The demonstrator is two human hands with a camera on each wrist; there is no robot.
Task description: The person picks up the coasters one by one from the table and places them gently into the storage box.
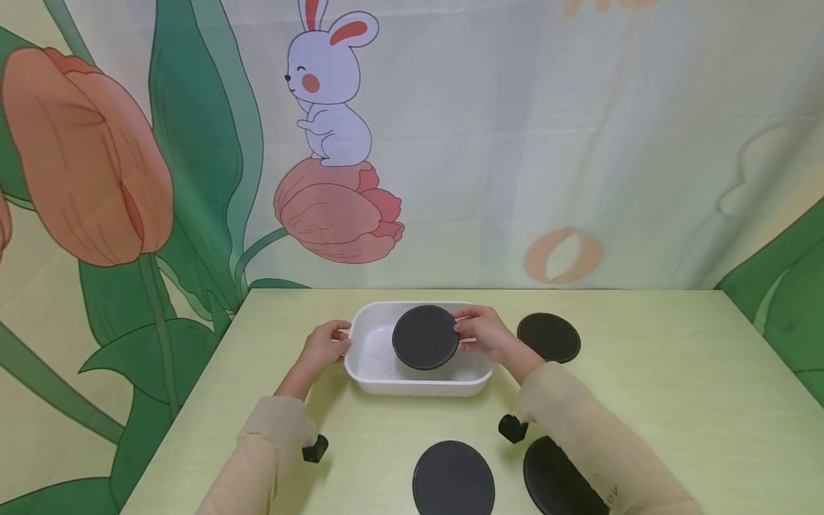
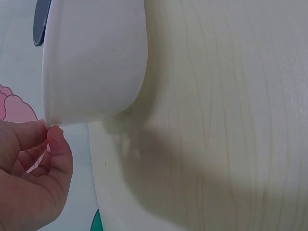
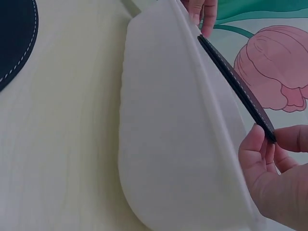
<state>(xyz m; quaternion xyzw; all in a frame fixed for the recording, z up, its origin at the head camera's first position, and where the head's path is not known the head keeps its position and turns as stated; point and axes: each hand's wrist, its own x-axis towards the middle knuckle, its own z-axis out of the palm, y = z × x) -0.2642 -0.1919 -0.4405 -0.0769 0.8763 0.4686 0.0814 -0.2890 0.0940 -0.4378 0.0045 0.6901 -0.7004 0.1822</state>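
Observation:
A white rectangular basin (image 1: 412, 388) with rounded corners stands on the table. My left hand (image 1: 324, 345) pinches its rim at the left end; the left wrist view shows thumb and fingertips on the rim's corner. With thumb and fingers, my right hand (image 1: 483, 331) pinches the right edge of a round black coaster (image 1: 425, 337), held tilted over the basin's opening. In the right wrist view, the coaster (image 3: 236, 84) appears edge-on, with pale stitching and a layered edge above the rim. Part of the basin's inside is hidden behind it.
Another black coaster (image 1: 548, 337) lies right of the basin, partly behind my right forearm. Two more lie nearer me: one coaster (image 1: 453, 479) at front centre, one coaster (image 1: 558, 476) partly under the right sleeve. A printed cloth (image 1: 489, 143) hangs behind the table (image 1: 695, 386).

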